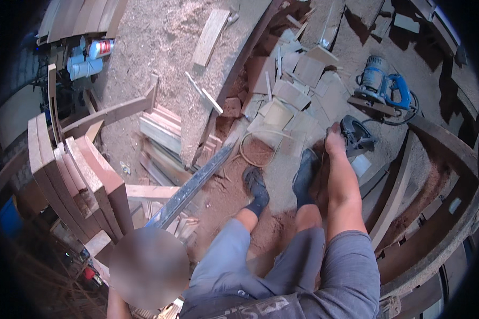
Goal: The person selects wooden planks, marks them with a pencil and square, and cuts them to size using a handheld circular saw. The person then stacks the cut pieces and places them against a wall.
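R hand at black pwr tool, just below blue corded tool; closure unclear. Prob. heavy, rigid; hold by body. L hand hidden.

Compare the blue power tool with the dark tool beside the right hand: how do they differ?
The blue power tool has a bright blue handle; the dark tool looks mostly black. The right hand is at the dark tool, while no hand touches the blue power tool, which lies farther forward. Both are on the person's right.
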Motion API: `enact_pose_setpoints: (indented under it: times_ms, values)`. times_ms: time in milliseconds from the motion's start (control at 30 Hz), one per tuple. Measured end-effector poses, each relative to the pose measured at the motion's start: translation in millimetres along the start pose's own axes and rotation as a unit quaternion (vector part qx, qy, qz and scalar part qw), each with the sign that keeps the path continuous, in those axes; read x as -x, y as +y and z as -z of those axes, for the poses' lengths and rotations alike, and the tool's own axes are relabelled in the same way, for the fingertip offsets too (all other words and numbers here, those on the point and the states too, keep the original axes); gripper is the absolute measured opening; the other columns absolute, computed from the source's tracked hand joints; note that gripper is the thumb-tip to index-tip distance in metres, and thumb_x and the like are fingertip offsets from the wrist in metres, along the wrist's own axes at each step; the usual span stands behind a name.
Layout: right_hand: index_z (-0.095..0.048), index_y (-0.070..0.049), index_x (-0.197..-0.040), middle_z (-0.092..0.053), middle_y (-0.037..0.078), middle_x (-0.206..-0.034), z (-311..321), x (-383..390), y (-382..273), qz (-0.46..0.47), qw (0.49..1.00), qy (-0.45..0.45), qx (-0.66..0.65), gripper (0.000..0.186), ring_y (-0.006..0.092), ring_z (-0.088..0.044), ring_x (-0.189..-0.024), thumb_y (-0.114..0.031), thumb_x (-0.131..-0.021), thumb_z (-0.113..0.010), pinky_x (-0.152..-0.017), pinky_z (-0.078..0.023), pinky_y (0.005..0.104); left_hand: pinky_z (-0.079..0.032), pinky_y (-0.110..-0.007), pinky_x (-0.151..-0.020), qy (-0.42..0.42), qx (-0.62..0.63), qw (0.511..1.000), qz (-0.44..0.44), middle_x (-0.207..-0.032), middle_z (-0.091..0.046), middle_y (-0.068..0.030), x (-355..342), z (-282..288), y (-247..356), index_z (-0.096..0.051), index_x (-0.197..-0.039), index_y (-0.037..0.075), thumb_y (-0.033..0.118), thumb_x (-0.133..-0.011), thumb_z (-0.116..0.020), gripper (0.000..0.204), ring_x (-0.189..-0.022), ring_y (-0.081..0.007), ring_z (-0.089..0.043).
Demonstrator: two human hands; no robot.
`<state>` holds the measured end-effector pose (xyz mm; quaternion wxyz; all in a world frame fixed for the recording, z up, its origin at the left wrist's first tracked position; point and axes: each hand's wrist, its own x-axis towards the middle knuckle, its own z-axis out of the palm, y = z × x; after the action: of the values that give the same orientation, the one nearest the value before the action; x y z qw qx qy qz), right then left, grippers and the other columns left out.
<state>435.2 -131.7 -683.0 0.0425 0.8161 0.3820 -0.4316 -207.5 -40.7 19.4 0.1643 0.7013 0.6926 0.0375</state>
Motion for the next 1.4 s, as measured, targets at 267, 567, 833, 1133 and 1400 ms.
enact_pose_setpoints:
  times_ms: [267, 567, 833, 1133, 1400]
  values:
    - [-0.055, 0.004, -0.15, -0.062, 0.034, -0.147, 111, 137, 45, -0.059, 0.996, 0.039, -0.061, 0.073, 0.0469, -0.066, -0.132, -0.033, -0.09, -0.076, -0.112, -0.052, 0.053, -0.025, -0.044, -0.133, 0.034, 0.119, 0.992, 0.024, -0.18, -0.027, -0.0204, -33, -37, 67, -0.027, -0.172, -0.002, 0.023, -0.116, -0.04, 0.063, -0.164, -0.0308, -0.029]
    - [-0.075, 0.003, -0.119, -0.08, 0.013, -0.101, 165, 361, -105, -0.092, 0.876, 0.31, -0.359, 0.045, 0.024, -0.078, -0.09, -0.036, -0.096, -0.083, -0.084, -0.06, 0.042, -0.041, -0.05, -0.121, 0.082, 0.095, 0.987, -0.098, -0.154, -0.063, -0.0236, -43, -43, 70, -0.053, -0.162, 0.006, 0.018, -0.108, -0.057, 0.056, -0.146, -0.0399, -0.057]
    - [-0.059, -0.004, -0.149, -0.07, 0.006, -0.122, 304, 513, -244, 0.182, 0.749, 0.198, -0.606, 0.047, 0.0083, -0.063, -0.077, -0.003, -0.103, -0.071, -0.065, -0.053, 0.0254, -0.034, -0.056, -0.123, 0.121, 0.025, 0.991, -0.048, -0.152, -0.066, -0.0163, -40, -38, 82, -0.055, -0.163, 0.022, 0.034, -0.108, -0.059, 0.057, -0.146, -0.0371, -0.056]
    - [-0.071, -0.002, -0.138, -0.069, 0.0, -0.085, 429, 648, -308, 0.305, 0.869, 0.158, -0.358, 0.038, 0.0064, -0.059, -0.065, -0.026, -0.108, -0.072, -0.056, -0.047, 0.0212, -0.02, -0.062, -0.132, 0.099, -0.044, 0.994, -0.01, -0.169, -0.049, -0.0148, -33, -38, 88, -0.044, -0.169, 0.033, 0.04, -0.108, -0.057, 0.063, -0.151, -0.0401, -0.049]
    - [-0.077, 0.001, -0.119, -0.074, 0.0, -0.086, 402, 655, -369, 0.305, 0.883, 0.114, -0.337, 0.033, 0.0075, -0.065, -0.074, -0.025, -0.101, -0.082, -0.065, -0.053, 0.027, -0.019, -0.062, -0.133, 0.051, 0.0, 0.998, 0.025, -0.166, -0.051, -0.0169, -35, -29, 88, -0.042, -0.169, 0.039, 0.044, -0.11, -0.053, 0.061, -0.152, -0.0395, -0.048]
